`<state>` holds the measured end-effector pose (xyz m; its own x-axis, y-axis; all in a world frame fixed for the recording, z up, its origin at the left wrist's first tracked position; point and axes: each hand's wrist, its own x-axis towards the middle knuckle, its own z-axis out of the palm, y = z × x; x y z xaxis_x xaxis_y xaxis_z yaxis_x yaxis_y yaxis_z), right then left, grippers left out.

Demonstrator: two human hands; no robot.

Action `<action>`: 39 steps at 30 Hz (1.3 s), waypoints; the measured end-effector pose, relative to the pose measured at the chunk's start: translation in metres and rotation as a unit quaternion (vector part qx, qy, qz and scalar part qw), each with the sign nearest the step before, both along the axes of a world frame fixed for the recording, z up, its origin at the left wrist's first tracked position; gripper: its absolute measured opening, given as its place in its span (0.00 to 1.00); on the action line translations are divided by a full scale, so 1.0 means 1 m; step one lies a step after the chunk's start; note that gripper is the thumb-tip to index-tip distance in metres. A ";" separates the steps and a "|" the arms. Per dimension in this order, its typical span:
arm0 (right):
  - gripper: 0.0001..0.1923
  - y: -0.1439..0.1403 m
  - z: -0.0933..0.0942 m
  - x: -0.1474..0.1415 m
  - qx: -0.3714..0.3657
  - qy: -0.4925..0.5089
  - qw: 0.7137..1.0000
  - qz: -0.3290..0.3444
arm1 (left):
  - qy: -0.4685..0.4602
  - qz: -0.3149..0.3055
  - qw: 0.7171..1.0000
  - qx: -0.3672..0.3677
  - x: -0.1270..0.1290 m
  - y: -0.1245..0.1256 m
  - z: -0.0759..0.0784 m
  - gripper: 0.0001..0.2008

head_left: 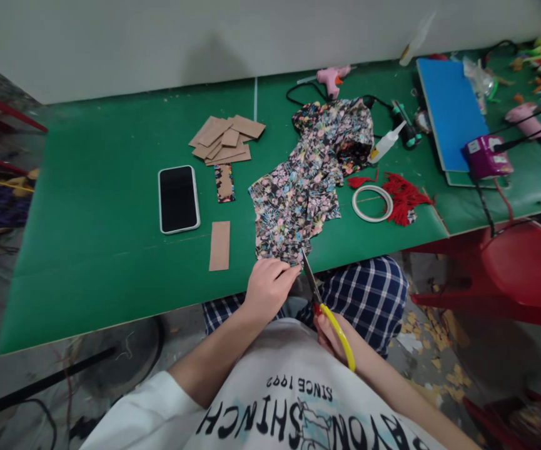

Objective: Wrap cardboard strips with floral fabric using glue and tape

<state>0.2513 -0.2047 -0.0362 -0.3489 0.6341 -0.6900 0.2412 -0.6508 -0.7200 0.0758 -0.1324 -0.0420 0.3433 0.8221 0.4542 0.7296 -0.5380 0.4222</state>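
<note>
A dark floral fabric [293,194] lies rumpled across the green table and reaches its front edge. My left hand [273,281] grips the fabric's near edge with the fingers closed on it. In my right hand [333,337] are scissors [321,300] with yellow and red handles. Their tip touches the fabric's near right corner, just beside my left fingertips. Whether the blades are parted is hard to make out. To the left lie a plain brown cardboard strip [219,245] and a cardboard piece edged with floral fabric [224,182].
A phone [179,199] and a pile of cardboard pieces [226,140] lie left. Toward the right are a white tape ring [372,203], red yarn [404,197], a glue bottle [386,144], a pink glue gun [333,81] and a blue board [453,115]. A red stool [528,262] stands right.
</note>
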 end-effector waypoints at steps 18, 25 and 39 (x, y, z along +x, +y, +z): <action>0.35 0.031 0.016 0.082 -0.070 0.103 0.978 0.170 | -0.016 0.085 0.996 0.009 -0.002 -0.023 -0.008 0.08; 0.29 0.087 0.037 0.099 -0.055 0.020 0.972 0.230 | 0.007 0.079 0.996 0.038 -0.002 -0.028 -0.016 0.11; 0.26 0.151 0.057 0.086 -0.048 -0.070 0.931 0.354 | -0.434 0.109 0.644 -0.621 0.025 -0.053 -0.015 0.22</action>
